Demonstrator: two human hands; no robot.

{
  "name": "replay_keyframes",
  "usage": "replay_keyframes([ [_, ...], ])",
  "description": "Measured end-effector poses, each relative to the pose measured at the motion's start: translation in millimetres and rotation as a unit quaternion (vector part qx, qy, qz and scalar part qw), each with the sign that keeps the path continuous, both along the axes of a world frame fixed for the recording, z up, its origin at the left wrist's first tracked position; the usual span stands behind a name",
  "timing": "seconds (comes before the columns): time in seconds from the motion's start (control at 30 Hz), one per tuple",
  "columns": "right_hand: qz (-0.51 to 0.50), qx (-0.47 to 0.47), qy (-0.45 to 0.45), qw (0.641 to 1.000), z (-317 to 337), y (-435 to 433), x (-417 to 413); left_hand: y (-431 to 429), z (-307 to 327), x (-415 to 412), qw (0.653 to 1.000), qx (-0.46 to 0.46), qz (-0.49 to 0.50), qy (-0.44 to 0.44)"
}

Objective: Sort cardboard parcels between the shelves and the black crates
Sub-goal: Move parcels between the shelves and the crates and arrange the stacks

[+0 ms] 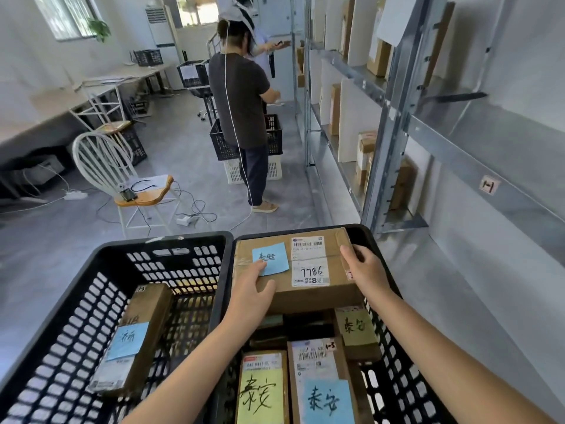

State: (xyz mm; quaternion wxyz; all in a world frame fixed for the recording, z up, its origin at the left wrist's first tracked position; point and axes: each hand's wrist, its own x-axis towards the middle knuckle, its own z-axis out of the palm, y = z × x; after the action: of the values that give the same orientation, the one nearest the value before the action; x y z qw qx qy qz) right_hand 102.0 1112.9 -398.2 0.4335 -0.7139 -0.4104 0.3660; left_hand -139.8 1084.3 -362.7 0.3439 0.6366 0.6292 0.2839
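The big cardboard parcel, with a blue sticky note and a label reading 7786, sits at the twelve o'clock end of the right black crate. Both hands are clamped on it: the left hand grips its seven o'clock corner, fingers on top and thumb over the near edge, while the right hand curls round its three o'clock edge. Towards six o'clock in the same crate lie a yellow-note parcel, a blue-note parcel and a smaller parcel. The left black crate, just beside at nine o'clock, holds one long parcel. Metal shelves with boxes run off at two o'clock, and another person stands at twelve o'clock
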Motion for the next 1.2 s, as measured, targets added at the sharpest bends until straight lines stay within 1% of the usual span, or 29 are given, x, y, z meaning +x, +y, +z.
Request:
replay_keyframes([
  [0.17,0.038,0.020,-0.088,0.995,24.8,-7.9,-0.3,-0.6,11.6,3.6,1.000,0.009,-0.022,-0.004],
  [0.23,0.048,0.023,-0.144,0.988,35.2,-16.8,-2.1,-1.6,18.3,2.9,0.999,0.017,-0.038,0.007],
  [0.3,0.052,0.038,-0.236,0.970,45.2,-27.2,-4.4,-3.9,26.1,1.0,0.998,0.022,-0.051,0.019],
  [0.37,0.064,0.058,-0.323,0.942,54.4,-38.8,-6.6,-6.8,34.9,-2.1,0.997,0.029,-0.066,0.029],
  [0.43,0.088,0.058,-0.368,0.924,64.1,-52.6,-9.2,-9.6,44.5,-5.7,0.995,0.047,-0.082,0.032],
  [0.53,0.099,0.058,-0.395,0.911,81.5,-75.8,-16.3,-16.6,59.8,-10.9,0.989,0.072,-0.123,0.031],
  [0.6,0.092,0.064,-0.403,0.908,95.0,-92.1,-24.5,-23.9,69.2,-14.6,0.980,0.097,-0.166,0.039],
  [0.7,0.086,0.048,-0.421,0.902,113.3,-116.8,-38.1,-35.2,81.3,-19.8,0.966,0.135,-0.212,0.055],
  [0.77,0.088,0.029,-0.449,0.889,124.4,-134.8,-45.4,-43.4,89.1,-20.2,0.957,0.160,-0.232,0.063],
  [0.83,0.081,0.024,-0.491,0.867,135.6,-155.1,-52.1,-53.4,97.6,-18.0,0.944,0.193,-0.259,0.064],
  [1.0,0.021,0.019,-0.518,0.855,166.2,-215.2,-60.9,-89.0,116.2,-8.5,0.899,0.269,-0.339,0.064],
  [1.07,-0.008,0.011,-0.522,0.853,175.6,-245.0,-64.5,-105.1,120.4,-3.9,0.882,0.284,-0.370,0.064],
  [1.2,-0.066,0.000,-0.530,0.845,187.0,-309.7,-76.7,-148.3,125.3,8.0,0.860,0.297,-0.412,0.042],
])
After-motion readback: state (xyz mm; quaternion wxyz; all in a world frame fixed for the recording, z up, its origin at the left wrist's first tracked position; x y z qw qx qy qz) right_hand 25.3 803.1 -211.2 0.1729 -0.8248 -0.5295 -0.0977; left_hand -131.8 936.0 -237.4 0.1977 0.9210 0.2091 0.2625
